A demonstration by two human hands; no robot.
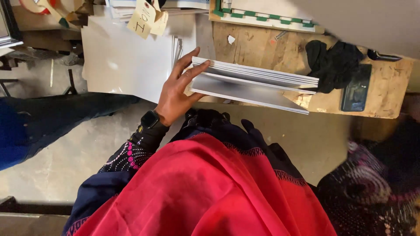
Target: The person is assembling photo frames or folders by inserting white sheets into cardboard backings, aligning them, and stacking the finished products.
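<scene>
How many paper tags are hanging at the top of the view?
2. One pale yellow tag hangs top centre-left over the white sheets; a second tag sits partly behind its right edge. More may be hidden.

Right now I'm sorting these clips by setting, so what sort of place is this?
Probably a workshop or print and sign shop: a scuffed wooden workbench, large white sheets stacked on it, a bare concrete floor, and the left hand gripping a stack of thin boards.
</scene>
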